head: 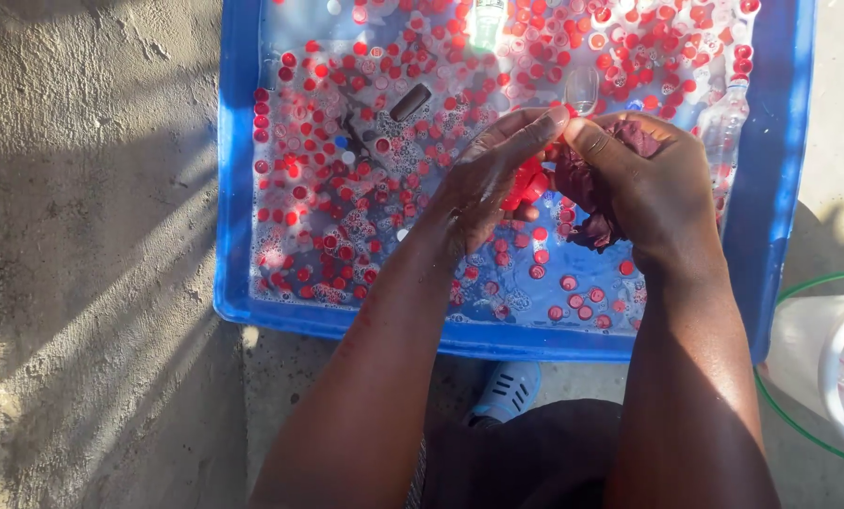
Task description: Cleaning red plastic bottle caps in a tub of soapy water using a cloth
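Head view: the washing looks far from done, I judge, since a great many red caps [346,203] float loose in the soapy water of the blue tub [238,188], with a few clear bottles [582,90] among them. The left hand [488,179] is half open, fingers stretched, holding red caps against the palm over the tub; the right hand [653,184] is closed around a dark red cloth [582,188], pressed against those caps.
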